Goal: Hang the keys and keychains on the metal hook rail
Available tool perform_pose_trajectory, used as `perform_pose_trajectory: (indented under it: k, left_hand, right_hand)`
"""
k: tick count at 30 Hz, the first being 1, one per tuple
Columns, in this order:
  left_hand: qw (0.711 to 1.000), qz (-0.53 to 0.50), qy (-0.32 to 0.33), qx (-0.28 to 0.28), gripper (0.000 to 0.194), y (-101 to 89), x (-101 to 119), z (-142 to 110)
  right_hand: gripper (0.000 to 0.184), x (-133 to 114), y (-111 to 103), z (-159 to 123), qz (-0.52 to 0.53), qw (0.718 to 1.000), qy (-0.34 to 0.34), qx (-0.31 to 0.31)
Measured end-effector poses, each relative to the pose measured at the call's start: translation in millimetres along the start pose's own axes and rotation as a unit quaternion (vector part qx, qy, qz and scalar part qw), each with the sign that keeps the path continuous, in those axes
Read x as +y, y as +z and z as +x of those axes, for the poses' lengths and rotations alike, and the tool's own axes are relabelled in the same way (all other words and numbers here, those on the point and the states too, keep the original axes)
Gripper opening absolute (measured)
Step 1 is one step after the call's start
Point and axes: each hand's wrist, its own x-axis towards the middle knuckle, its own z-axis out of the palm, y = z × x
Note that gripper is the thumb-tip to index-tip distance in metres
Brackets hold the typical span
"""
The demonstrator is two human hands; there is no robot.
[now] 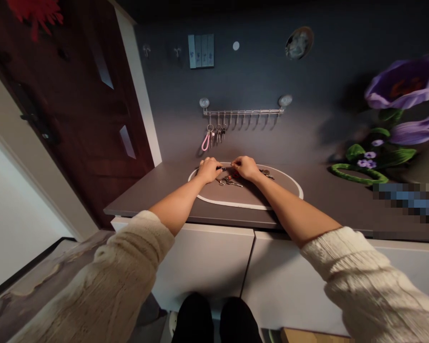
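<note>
My left hand (209, 170) is closed over the far left part of an oval white-rimmed mat (236, 205). A small dark item (220, 168), perhaps a key's head, sticks out at its fingertips. A short way to the right, my right hand (246, 167) is bent in a pinch, and what lies between its fingers is too small to make out. Below and between both hands, a bunch of keys (233, 181) with a reddish-orange piece lies on the mat. Another bunch of keys (267, 173) rests just right of my right hand, partly hidden by the wrist.
On the wall above is a clear hook rail (243, 113); keys with a pink loop (206, 142) and another key set (220, 133) hang at its left end. Purple flowers (400, 95) stand at the right of the grey counter (146, 188). A dark red door (93, 109) is left.
</note>
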Motion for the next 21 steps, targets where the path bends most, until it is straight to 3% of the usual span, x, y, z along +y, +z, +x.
perform_pose_trajectory:
  k: [21]
  left_hand:
    - [1.000,-0.016,-0.001,0.009,0.014,-4.6,4.8,-0.3]
  right_hand:
    - [0.024,-3.2,-1.5,-1.6,-0.008,1.000,0.003,-0.009]
